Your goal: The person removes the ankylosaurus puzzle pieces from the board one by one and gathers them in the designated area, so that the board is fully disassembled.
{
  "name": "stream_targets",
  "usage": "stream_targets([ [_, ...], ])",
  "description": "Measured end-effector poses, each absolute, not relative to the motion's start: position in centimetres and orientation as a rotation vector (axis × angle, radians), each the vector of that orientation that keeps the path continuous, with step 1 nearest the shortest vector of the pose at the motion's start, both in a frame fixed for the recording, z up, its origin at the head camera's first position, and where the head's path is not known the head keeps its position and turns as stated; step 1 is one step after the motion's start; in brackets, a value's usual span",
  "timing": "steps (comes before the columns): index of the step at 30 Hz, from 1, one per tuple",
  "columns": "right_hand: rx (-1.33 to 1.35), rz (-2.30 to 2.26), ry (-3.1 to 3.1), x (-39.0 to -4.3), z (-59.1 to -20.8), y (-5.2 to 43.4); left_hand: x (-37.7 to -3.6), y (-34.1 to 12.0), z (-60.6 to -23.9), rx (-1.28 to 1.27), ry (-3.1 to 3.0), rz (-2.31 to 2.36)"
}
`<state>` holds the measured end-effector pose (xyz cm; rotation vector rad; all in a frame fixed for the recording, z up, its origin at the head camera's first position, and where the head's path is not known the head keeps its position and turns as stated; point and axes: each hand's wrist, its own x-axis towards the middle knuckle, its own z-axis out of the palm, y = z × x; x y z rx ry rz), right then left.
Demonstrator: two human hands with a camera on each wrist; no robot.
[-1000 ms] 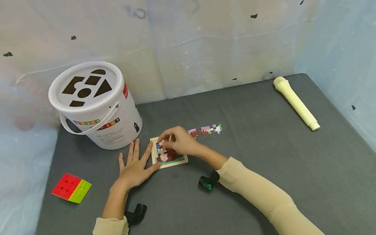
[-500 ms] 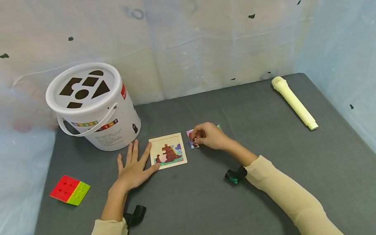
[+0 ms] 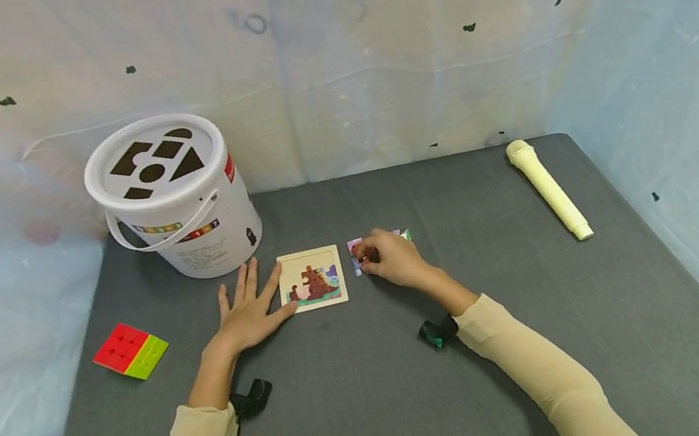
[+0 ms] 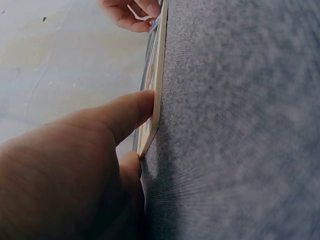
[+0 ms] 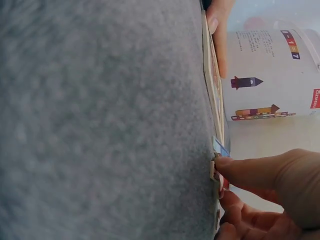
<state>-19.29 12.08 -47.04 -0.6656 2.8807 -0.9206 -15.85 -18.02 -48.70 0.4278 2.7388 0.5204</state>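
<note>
A small wooden puzzle board with a partly filled picture lies mid-table. My left hand rests flat beside it, fingers straight. Its index finger touches the board's left edge. Just right of the board, my right hand sits over several loose puzzle pieces. Its fingers are curled, and the thumb and fingertips pinch one piece against the cloth. The hand hides most of the other pieces.
A white bucket with a shape-sorter lid stands at the back left, close behind the board. A red, green and yellow cube lies at the left. A cream stick-shaped object lies at the back right. Grey cloth covers the table.
My right hand left the board and moved right to the loose pieces, where it now pinches one. The left hand has stayed flat against the board's edge.
</note>
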Motion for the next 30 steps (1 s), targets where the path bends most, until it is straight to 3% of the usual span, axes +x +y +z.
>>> stream_targets([
  [16,-0.616,-0.828,2.918,-19.0,-46.4,11.7,-15.9,-18.1,-49.3,0.418,2.737,0.576],
  [30,-0.918,-1.06,2.617,-19.6,-46.3,5.6,-15.7,-18.0,-48.9,0.419,2.739,0.574],
])
